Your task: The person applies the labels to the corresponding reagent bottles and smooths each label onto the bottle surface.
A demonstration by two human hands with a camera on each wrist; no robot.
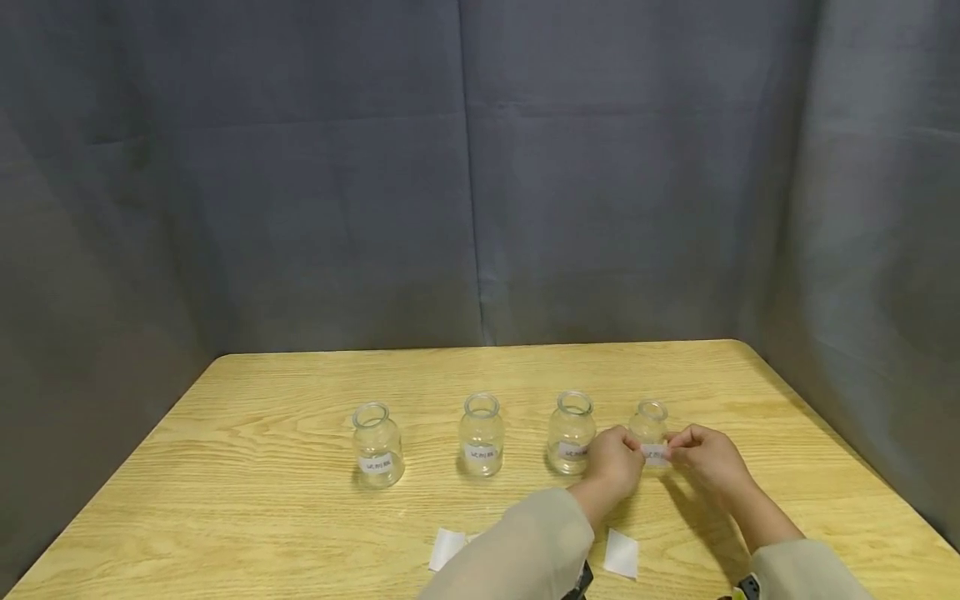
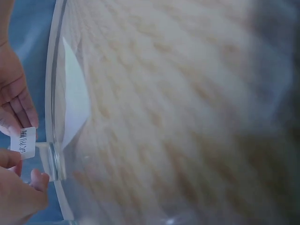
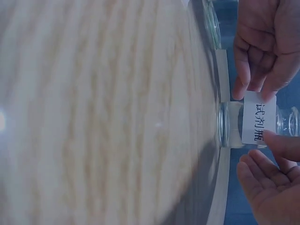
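Note:
A white label (image 1: 655, 454) with black handwritten characters is held in front of the rightmost clear glass jar (image 1: 648, 422). My left hand (image 1: 615, 461) pinches the label's left end between thumb and finger. At the other end, the thumb and finger of my right hand (image 1: 708, 458) pinch it. The right wrist view shows the label (image 3: 258, 117) stretched flat between both hands, with the jar (image 3: 230, 124) directly behind it. Whether the label touches the glass, I cannot tell.
Left of my hands stand three more glass jars, a near one (image 1: 572, 429), a middle one (image 1: 482, 429) and a far-left one (image 1: 377, 437), each bearing a similar label. White paper pieces (image 1: 621, 553) (image 1: 447, 548) lie on the wooden table (image 1: 262, 517). Grey curtains (image 1: 337, 183) surround it.

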